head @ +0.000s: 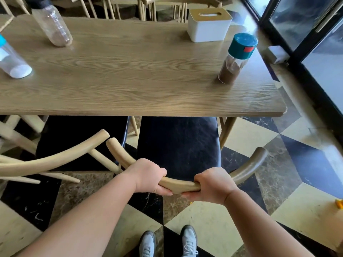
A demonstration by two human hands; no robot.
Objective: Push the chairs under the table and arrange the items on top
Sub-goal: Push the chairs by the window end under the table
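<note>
A wooden chair with a dark seat (179,145) stands at the near side of the wooden table (130,86), its seat front under the table edge. My left hand (148,176) and my right hand (213,185) both grip its curved back rail (179,184). A second chair (81,138) stands just to the left, its rail end close to the first. On the table stand a teal-capped jar of brown powder (235,60), a white tissue box (208,25), a clear bottle (52,23) and a jar of white powder (13,60).
More chairs (148,6) line the table's far side. A black-framed glass door (306,34) runs along the right. The floor is checkered tile (250,138); my shoes (168,242) are at the bottom. A small yellow object (339,204) lies at the right edge.
</note>
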